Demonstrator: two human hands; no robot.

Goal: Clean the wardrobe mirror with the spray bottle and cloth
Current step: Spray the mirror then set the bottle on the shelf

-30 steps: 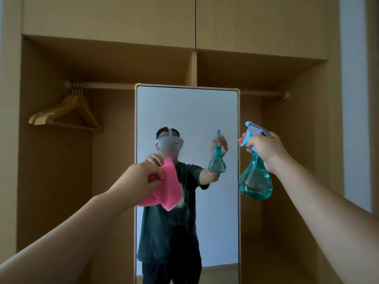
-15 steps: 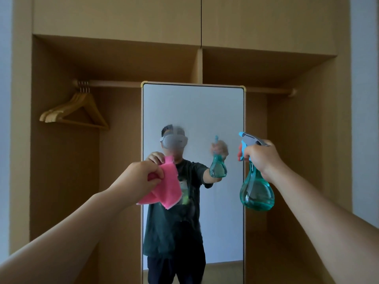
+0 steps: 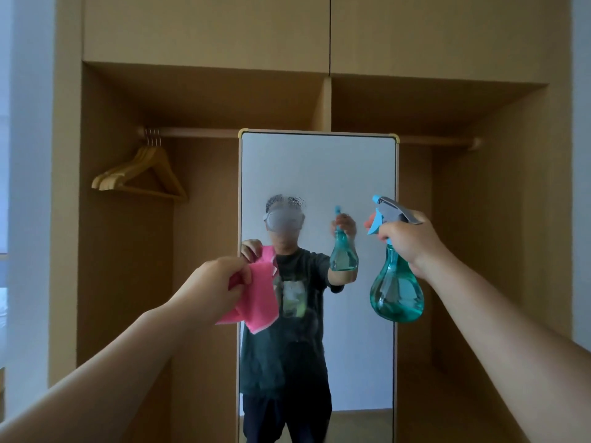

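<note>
- Since the earlier frames, mist has spread over the mirror (image 3: 319,174) and both hands sit lower.
- Four wooden hangers (image 3: 140,174) hang on the rail, far left.
- Left hand (image 3: 214,286), arm outstretched, pinches one pink cloth (image 3: 259,302) at the mirror's left edge.
- Right hand (image 3: 406,241) grips one teal spray bottle (image 3: 396,295), nozzle facing the glass.

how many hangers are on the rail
4, going by the hooks: the wooden hangers hang bunched together at the left end of the rail. They overlap, so the count is uncertain.
</note>
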